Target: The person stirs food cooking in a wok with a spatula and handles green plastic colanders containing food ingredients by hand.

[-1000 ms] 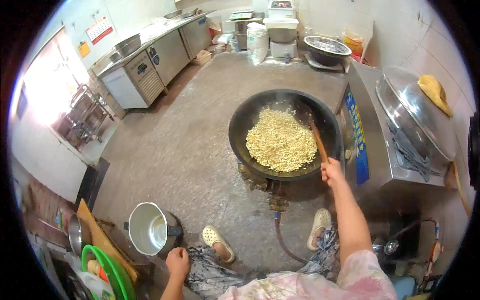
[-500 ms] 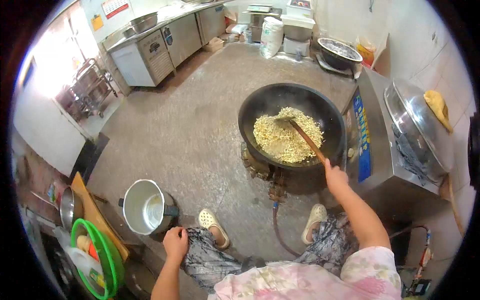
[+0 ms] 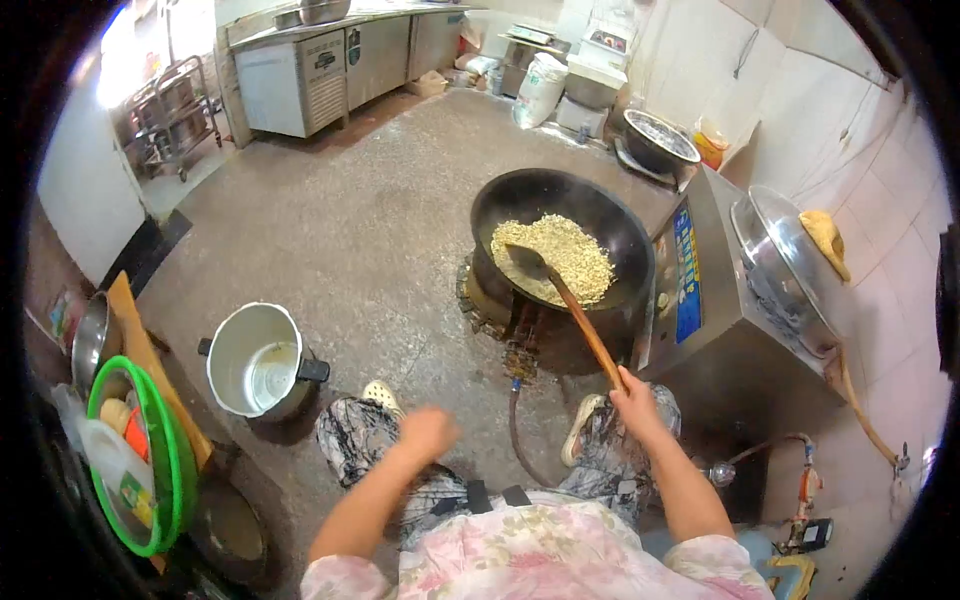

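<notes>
A large black wok (image 3: pixel 630 235) sits on a low burner, holding a heap of small pale yellow pieces (image 3: pixel 575 250). My right hand (image 3: pixel 634 398) is wrapped round the wooden handle of a spatula (image 3: pixel 588 330), whose dark metal blade lies on the near left part of the heap. My left hand (image 3: pixel 430 433), blurred by motion, is raised over my lap, away from the wok; its fingers are too smeared to read.
An empty metal pot (image 3: pixel 254 360) with dark handles stands on the floor at left. Green baskets (image 3: pixel 180 470) are at the lower left. To the wok's right is a steel cabinet (image 3: pixel 715 300) with a large metal lid. A hose (image 3: pixel 515 430) runs along the floor.
The spatula blade has swung from the right side of the wok to the heap's near left, and my right hand has come lower. My left hand has lifted off my knee and moved right.
</notes>
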`<state>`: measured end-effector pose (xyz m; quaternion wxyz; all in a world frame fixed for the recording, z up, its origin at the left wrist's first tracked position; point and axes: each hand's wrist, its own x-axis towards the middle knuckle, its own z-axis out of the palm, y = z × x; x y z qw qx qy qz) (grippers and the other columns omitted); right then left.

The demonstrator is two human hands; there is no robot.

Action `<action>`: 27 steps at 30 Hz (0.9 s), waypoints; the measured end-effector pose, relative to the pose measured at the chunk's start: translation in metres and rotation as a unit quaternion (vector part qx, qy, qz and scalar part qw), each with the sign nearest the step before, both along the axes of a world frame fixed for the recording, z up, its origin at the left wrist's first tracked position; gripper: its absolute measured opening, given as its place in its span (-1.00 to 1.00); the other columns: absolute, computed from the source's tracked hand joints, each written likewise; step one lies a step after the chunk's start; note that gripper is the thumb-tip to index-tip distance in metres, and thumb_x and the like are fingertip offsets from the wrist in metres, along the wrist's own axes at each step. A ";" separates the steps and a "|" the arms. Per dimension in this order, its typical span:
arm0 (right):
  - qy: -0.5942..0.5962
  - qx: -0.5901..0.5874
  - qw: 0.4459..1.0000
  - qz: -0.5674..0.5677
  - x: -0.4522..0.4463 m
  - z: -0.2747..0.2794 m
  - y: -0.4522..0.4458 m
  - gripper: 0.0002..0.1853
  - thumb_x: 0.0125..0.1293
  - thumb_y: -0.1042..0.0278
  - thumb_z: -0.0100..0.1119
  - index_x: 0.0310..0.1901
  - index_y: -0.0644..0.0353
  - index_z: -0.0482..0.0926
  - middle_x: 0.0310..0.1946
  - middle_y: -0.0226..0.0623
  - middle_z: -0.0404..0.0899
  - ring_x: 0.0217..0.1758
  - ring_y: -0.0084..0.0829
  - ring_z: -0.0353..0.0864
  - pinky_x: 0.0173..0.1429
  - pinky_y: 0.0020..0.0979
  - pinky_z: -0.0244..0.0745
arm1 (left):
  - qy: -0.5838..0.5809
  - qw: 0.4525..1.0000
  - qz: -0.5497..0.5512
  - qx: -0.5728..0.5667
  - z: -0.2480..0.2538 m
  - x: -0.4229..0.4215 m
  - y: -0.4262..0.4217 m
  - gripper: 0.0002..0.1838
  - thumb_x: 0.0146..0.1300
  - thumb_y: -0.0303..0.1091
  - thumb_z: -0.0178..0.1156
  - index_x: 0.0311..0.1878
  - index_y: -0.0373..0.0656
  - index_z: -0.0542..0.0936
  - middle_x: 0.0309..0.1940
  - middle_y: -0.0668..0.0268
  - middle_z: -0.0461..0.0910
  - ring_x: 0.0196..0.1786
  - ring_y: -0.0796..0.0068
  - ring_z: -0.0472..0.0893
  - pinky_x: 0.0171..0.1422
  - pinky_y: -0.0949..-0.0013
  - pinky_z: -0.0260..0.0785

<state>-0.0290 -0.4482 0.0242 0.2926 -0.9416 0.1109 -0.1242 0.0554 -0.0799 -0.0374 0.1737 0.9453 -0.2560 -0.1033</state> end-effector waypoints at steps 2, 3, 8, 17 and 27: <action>0.026 0.121 0.991 -0.042 0.007 0.025 0.017 -0.47 0.17 0.45 0.09 0.21 0.35 0.31 -0.30 -0.28 0.55 -0.32 -0.52 0.51 -0.21 -0.50 0.40 | 0.084 0.994 -0.065 0.001 -0.016 -0.017 -0.041 -0.68 0.10 -0.15 0.06 -0.29 -0.19 0.64 -0.28 0.06 0.63 -0.20 0.10 0.63 -0.10 0.08 0.45; 0.043 0.157 0.985 -0.056 0.010 0.037 0.021 -0.46 0.16 0.46 0.08 0.22 0.38 0.29 -0.23 -0.22 0.56 -0.26 -0.49 0.52 -0.15 -0.48 0.41 | 0.141 0.986 -0.082 0.020 -0.039 -0.025 -0.061 -0.65 0.11 -0.12 0.05 -0.16 -0.13 0.62 -0.18 0.05 0.60 -0.12 0.08 0.60 -0.05 0.09 0.43; 0.060 0.352 0.929 -0.093 0.023 0.101 0.021 -0.40 0.22 0.48 0.03 0.32 0.22 0.18 -0.53 -0.42 0.38 -0.65 -0.64 0.26 -0.63 -0.55 0.19 | 0.309 0.908 -0.267 0.094 -0.064 -0.066 -0.090 -0.55 0.16 -0.07 0.01 0.03 -0.12 0.55 -0.03 0.05 0.55 0.02 0.06 0.54 0.08 0.14 0.37; 0.079 0.713 0.671 -0.186 0.059 0.055 -0.039 -0.78 0.32 0.34 -0.02 -0.01 0.06 0.37 -0.55 -0.41 0.38 -0.72 -0.70 0.17 -0.70 -0.63 0.08 | 0.409 0.874 -0.258 0.052 -0.091 -0.061 -0.075 -0.49 0.21 0.01 -0.06 0.11 -0.10 0.49 0.10 0.11 0.48 0.12 0.12 0.49 0.16 0.14 0.29; 0.012 -0.222 0.970 0.097 0.094 0.068 0.013 -0.55 0.00 0.51 0.10 0.02 0.30 0.41 -0.10 -0.02 0.44 0.01 0.00 0.37 0.11 -0.11 0.25 | 0.523 0.818 -0.229 0.074 -0.149 -0.055 -0.096 -0.51 0.21 -0.03 -0.02 0.14 -0.07 0.47 0.11 0.12 0.48 0.12 0.12 0.48 0.16 0.15 0.29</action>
